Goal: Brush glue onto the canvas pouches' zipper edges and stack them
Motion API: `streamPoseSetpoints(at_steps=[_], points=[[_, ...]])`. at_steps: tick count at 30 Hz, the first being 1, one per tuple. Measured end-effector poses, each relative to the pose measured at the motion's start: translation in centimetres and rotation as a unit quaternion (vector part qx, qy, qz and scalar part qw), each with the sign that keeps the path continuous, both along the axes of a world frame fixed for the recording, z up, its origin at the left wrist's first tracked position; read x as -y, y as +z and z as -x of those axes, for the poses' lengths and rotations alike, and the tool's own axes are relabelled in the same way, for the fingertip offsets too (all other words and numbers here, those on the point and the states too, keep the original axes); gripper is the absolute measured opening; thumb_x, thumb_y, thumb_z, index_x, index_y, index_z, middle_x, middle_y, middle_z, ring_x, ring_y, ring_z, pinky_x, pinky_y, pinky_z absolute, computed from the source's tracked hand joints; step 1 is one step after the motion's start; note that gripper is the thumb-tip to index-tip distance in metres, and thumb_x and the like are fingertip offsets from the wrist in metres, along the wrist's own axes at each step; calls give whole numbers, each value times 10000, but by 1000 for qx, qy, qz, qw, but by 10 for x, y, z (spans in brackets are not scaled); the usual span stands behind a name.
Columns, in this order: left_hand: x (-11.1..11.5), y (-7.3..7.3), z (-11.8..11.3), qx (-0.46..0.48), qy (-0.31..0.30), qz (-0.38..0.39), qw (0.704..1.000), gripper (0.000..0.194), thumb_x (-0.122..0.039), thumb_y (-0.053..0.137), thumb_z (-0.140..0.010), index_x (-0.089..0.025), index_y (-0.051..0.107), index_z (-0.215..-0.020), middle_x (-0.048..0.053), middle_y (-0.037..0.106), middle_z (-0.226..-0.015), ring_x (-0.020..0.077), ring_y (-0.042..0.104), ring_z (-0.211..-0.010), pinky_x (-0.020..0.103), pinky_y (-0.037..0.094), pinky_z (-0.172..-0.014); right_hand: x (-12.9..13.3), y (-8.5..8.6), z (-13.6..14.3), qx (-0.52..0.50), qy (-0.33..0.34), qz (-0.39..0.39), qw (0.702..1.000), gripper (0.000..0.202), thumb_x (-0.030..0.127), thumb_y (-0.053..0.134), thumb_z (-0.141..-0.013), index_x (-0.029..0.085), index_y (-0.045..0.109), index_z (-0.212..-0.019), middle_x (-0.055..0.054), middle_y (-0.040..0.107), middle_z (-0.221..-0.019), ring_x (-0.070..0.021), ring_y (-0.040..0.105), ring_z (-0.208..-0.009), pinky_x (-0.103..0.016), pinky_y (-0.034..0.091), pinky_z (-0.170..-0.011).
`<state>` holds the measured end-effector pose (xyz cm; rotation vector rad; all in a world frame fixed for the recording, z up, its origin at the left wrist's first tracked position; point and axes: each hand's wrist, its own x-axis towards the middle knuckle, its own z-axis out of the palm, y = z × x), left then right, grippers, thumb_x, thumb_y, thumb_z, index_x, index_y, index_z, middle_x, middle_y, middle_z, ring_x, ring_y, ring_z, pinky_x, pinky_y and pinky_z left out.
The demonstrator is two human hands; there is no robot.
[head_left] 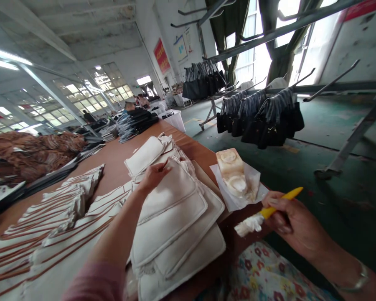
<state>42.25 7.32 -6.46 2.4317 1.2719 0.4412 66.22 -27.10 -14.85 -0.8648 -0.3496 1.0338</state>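
A stack of cream padded pieces (172,225) lies fanned out on the brown table (113,152). My left hand (155,175) reaches across and pinches the far edge of a cream piece in the stack. In my right hand (282,213), to the right of the stack, is a brush with a yellow handle (290,196); white paste covers its bristles. Beyond that hand, a yellowish container (230,165) smeared with white paste rests on a white sheet (221,184) at the table's right edge.
Rows of cream pieces with brown edging (56,209) cover the table's left side. Black bags (269,125) hang from a metal rack (347,146) at the right. Farther back are dark stacked items (141,121), a white bin (174,121) and brown bundles (34,150).
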Motion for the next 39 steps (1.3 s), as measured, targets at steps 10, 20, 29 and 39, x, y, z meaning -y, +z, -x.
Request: streamPoseSetpoints(at_steps=[10,20,29,39], points=[[179,29,8,114,-174,238,949,256,-407,706,-818,-159,727,-881,-14,612,-764,126,525,-715,205,442,-643,-16,95,18,221,-67,-183,955,155,236,686,-800,190,627,-664,47,439,-466,-87,325,-397,-242,253,-419],[238,29,20,158,-157,404,887,313,-376,751,-798,-167,762,-1031,48,750,-986,195,662,-814,272,545,-725,-2,94,35,478,-95,-193,851,174,205,634,-860,197,603,-689,12,546,-645,-133,466,-561,-278,368,-527],[247,25,23,138,-163,412,886,380,-433,711,-842,-146,721,-1090,44,724,-943,169,642,-779,225,510,-653,8,91,43,495,-72,-231,834,136,155,620,-855,188,606,-724,20,553,-653,-123,476,-558,-270,374,-536],[271,22,35,81,-308,-123,940,92,-258,666,-909,-168,680,-908,2,662,-741,89,601,-640,181,429,-603,-5,77,27,231,-46,-166,958,178,204,661,-802,187,592,-639,69,420,-441,-80,326,-393,-233,276,-425]])
